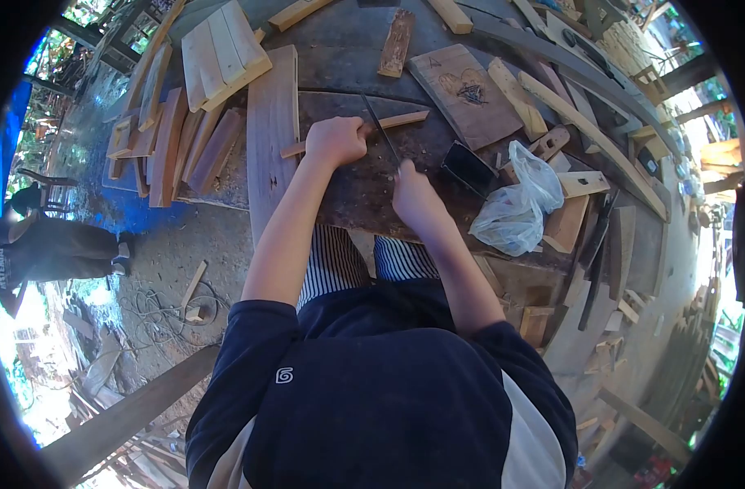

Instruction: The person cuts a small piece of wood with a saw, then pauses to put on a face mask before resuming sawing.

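A thin wooden strip [405,119] lies slantwise on the dark workbench [340,200]. My left hand [337,140] is closed round its middle, and its left end rests over a wide pale board [272,122]. In my right hand [411,186], fingers wrapped round its near end, is a long thin dark tool [380,126], which crosses the strip just right of my left hand. Whether the tool is a file or a blade cannot be made out. A black box-like object [468,169] sits to the right of my right hand.
A clear plastic bag [519,204] lies at the bench's right edge, near a wooden plane [550,143]. Behind is a square board [464,94] with nails. Wood blocks [170,147] stand at the left. Another person [58,248] is at the far left.
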Demonstrator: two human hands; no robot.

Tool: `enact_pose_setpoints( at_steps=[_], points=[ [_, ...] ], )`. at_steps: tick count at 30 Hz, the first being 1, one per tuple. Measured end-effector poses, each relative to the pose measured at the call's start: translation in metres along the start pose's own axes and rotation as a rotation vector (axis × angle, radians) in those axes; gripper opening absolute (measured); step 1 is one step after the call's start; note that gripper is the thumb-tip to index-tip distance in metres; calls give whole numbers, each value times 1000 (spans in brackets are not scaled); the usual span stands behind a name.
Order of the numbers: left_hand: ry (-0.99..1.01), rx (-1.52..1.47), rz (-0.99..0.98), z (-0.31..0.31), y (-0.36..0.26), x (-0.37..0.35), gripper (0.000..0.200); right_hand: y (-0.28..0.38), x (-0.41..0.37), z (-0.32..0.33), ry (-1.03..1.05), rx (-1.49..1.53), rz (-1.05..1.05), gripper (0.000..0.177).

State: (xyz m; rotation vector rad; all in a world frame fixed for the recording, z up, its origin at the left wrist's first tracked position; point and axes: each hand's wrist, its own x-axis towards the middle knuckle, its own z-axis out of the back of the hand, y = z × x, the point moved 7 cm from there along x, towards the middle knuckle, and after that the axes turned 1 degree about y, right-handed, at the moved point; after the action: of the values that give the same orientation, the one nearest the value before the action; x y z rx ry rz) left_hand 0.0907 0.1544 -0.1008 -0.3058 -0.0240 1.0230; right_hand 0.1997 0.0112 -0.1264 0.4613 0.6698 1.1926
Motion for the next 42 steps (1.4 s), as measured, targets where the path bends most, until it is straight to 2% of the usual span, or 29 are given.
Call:
enact_pose_setpoints(
  at_steps=[5,9,11,13,16,21,23,26,33,39,42],
  points=[
    [-8,5,7,2,0,-1,28,14,45,-1,22,-110,-9,21],
    [-49,-25,4,3,-1,-3,28,-1,6,-5,51,-87,-33,19],
    [-29,-24,12,2,0,-4,29,-8,-32,-1,-16,10,65,16],
    [-37,-35,8,2,1,-4,29,-15,-55,3,-24,17,43,16],
    [-29,-37,-13,2,3,-2,30,-16,-48,2,26,9,-6,17],
    [-42,-15,-48,1,3,-3,31,6,29,0,27,-95,1,20],
    [-32,-26,-21,1,4,-1,29,14,35,-1,24,-120,-7,21],
    [-32,-38,-8,-1,5,0,29,13,25,1,16,-120,-32,20],
    [-2,-55,-4,1,5,-2,29,-5,-59,8,90,-27,-94,21],
    [9,-33,-24,1,3,-1,30,0,24,2,56,-109,-37,22],
    [15,-45,5,3,5,3,30,14,31,2,43,-133,-24,20]
  ],
)
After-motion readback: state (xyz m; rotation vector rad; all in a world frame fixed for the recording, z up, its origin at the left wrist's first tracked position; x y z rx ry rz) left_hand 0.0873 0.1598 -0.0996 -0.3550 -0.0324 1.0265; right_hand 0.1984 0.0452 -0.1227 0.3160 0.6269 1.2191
